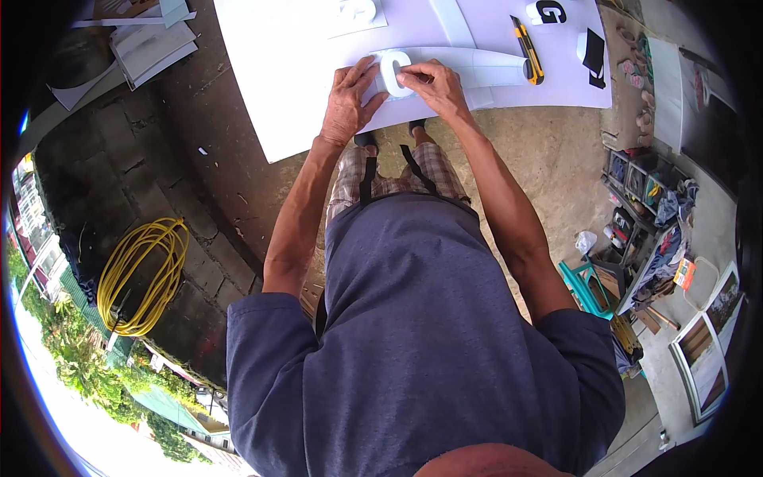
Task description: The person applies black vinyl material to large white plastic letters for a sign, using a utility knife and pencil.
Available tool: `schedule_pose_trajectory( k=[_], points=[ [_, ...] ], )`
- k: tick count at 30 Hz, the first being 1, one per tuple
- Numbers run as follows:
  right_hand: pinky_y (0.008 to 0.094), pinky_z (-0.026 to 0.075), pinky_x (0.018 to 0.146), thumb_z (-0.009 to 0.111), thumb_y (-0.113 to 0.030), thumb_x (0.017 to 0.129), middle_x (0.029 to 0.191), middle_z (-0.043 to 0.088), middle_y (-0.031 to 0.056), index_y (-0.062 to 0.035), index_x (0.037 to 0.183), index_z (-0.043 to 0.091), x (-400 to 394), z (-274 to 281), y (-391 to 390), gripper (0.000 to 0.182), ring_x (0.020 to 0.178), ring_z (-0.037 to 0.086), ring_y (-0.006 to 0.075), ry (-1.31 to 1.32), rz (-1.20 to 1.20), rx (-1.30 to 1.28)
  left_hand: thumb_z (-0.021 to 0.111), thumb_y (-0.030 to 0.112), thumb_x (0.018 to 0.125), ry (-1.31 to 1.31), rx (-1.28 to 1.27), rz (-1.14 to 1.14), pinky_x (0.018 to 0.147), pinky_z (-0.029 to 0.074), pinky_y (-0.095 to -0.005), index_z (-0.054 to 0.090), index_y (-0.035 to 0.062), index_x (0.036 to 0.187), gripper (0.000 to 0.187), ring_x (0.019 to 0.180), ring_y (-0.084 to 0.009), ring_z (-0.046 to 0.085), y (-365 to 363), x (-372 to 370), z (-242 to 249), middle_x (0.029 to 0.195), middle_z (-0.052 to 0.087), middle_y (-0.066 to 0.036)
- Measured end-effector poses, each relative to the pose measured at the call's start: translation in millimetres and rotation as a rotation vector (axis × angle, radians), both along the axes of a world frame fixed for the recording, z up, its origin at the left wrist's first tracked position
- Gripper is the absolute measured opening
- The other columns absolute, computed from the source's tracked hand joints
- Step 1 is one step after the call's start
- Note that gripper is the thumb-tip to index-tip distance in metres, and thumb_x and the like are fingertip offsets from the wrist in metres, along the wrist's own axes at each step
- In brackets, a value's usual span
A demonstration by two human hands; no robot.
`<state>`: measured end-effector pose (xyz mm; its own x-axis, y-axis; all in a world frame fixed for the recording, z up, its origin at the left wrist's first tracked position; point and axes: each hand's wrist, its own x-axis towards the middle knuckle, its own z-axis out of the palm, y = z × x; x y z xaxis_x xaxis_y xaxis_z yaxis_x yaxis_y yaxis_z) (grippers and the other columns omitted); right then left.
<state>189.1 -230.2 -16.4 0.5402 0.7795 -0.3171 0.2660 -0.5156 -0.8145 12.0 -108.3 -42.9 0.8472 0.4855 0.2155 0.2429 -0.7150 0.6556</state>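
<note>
A thick white letter O (pixel 387 75) lies on a long pale paper strip (pixel 485 65) near the front edge of the white table. My left hand (pixel 350 99) rests at its left side, fingers stretched over the strip and thumb apart near the letter's lower end. On the other side, my right hand (pixel 436 86) has thumb and fingers pinched at the letter's right edge; anything small between the fingertips is hidden. A yellow and black utility knife (pixel 528 51) lies right of my right hand, by the strip's end.
A white piece with a black G (pixel 548 12) and black scraps (pixel 594 54) sit at the table's (pixel 262 103) far right. Another white cut-out (pixel 359 10) lies at the back. A coiled yellow hose or cable (pixel 143 278) is at left, and a teal stool (pixel 584 288) at right.
</note>
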Motion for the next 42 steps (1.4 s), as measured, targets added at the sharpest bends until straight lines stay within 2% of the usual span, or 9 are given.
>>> schedule_pose_trajectory(
  k=[8, 16, 18, 22, 24, 30, 35, 38, 42],
  points=[
    [0.0404, 0.053, 0.085, 0.08, -0.047, 0.082, 0.097, 0.071, 0.0121, -0.0064, 0.101, 0.079, 1.3, -3.0, 0.0, 0.045, 0.092, 0.068, 0.0269, 0.021, -0.017, -0.054, 0.083, 0.018, 0.078, -0.007, -0.019, 0.01, 0.101, 0.05, -0.0433, 0.063, 0.0033, 0.133, 0.06, 0.114, -0.0346, 0.055, -1.7, -1.2, -0.2, 0.144, 0.055, -0.011],
    [0.0402, 0.053, 0.085, 0.081, -0.046, 0.082, 0.098, 0.071, 0.012, -0.0049, 0.101, 0.079, 2.3, -3.6, -0.1, 0.045, 0.092, 0.069, 0.026, 0.033, -0.011, -0.049, 0.08, 0.013, 0.08, -0.086, -0.113, 0.067, 0.099, 0.052, -0.0423, 0.063, 0.0049, 0.135, 0.058, 0.115, -0.0315, 0.059, 0.5, -3.0, -3.8, 0.14, 0.06, -0.01],
    [0.0399, 0.053, 0.085, 0.081, -0.045, 0.082, 0.098, 0.071, 0.012, -0.0045, 0.101, 0.079, 2.6, -1.0, 0.6, 0.045, 0.091, 0.069, 0.0255, 0.045, -0.009, -0.052, 0.079, 0.013, 0.084, -0.078, -0.341, 0.178, 0.09, 0.057, -0.0377, 0.065, 0.0037, 0.131, 0.05, 0.107, -0.0259, 0.065, -1.5, -3.5, 0.9, 0.136, 0.063, -0.013],
    [0.0365, 0.053, 0.081, 0.081, -0.041, 0.083, 0.098, 0.072, 0.0101, -0.0036, 0.103, 0.078, 1.3, 0.4, 0.4, 0.042, 0.089, 0.068, 0.0221, 0.032, -0.008, -0.057, 0.077, 0.015, 0.087, -0.095, -0.439, 0.307, 0.081, 0.06, -0.0334, 0.067, 0.0013, 0.128, 0.044, 0.096, -0.0222, 0.07, -4.0, 7.7, 15.4, 0.128, 0.067, -0.017],
    [0.034, 0.053, 0.079, 0.081, -0.039, 0.084, 0.098, 0.072, 0.0084, -0.0031, 0.105, 0.078, 2.1, 0.5, 0.5, 0.042, 0.089, 0.067, 0.0198, 0.027, -0.007, -0.051, 0.078, 0.02, 0.088, -0.046, -0.546, 0.408, 0.078, 0.061, -0.0322, 0.067, -0.0039, 0.126, 0.046, 0.089, -0.0221, 0.073, -6.7, 16.7, 28.4, 0.116, 0.071, -0.021],
    [0.0351, 0.053, 0.079, 0.081, -0.039, 0.085, 0.098, 0.071, 0.0092, -0.0036, 0.105, 0.078, -0.2, -0.6, 1.6, 0.041, 0.088, 0.067, 0.0203, 0.011, -0.002, -0.039, 0.082, 0.025, 0.085, 0.013, -0.573, 0.446, 0.079, 0.061, -0.0322, 0.065, -0.0104, 0.123, 0.055, 0.091, -0.0215, 0.074, -13.3, 22.9, 23.9, 0.108, 0.074, -0.021],
    [0.0392, 0.054, 0.085, 0.081, -0.042, 0.083, 0.098, 0.07, 0.0129, -0.0044, 0.103, 0.079, 2.4, -2.2, 2.2, 0.042, 0.092, 0.07, 0.0254, 0.03, -0.001, -0.06, 0.083, 0.026, 0.082, -0.05, -0.611, 0.465, 0.079, 0.06, -0.0335, 0.07, -0.0061, 0.119, 0.051, 0.087, -0.0224, 0.073, -21.5, 20.9, 21.2, 0.103, 0.074, -0.019],
    [0.0355, 0.053, 0.079, 0.08, -0.038, 0.086, 0.098, 0.071, 0.0099, -0.0043, 0.106, 0.078, 2.2, -1.9, 1.7, 0.039, 0.088, 0.067, 0.0212, 0.03, 0.006, -0.067, 0.084, 0.026, 0.081, -0.05, -0.578, 0.477, 0.079, 0.06, -0.0336, 0.071, -0.0053, 0.118, 0.051, 0.086, -0.0217, 0.072, -22.8, 22.6, 22.7, 0.1, 0.073, -0.017],
    [0.0359, 0.053, 0.08, 0.08, -0.037, 0.085, 0.099, 0.071, 0.0102, -0.0041, 0.106, 0.077, 3.2, -1.4, 2.8, 0.039, 0.089, 0.067, 0.0217, -0.013, 0.033, -0.067, 0.085, 0.029, 0.08, -0.048, -0.548, 0.472, 0.077, 0.059, -0.0343, 0.071, -0.0047, 0.118, 0.053, 0.086, -0.0212, 0.07, -24.0, 25.0, 25.2, 0.1, 0.072, -0.016]
  ],
)
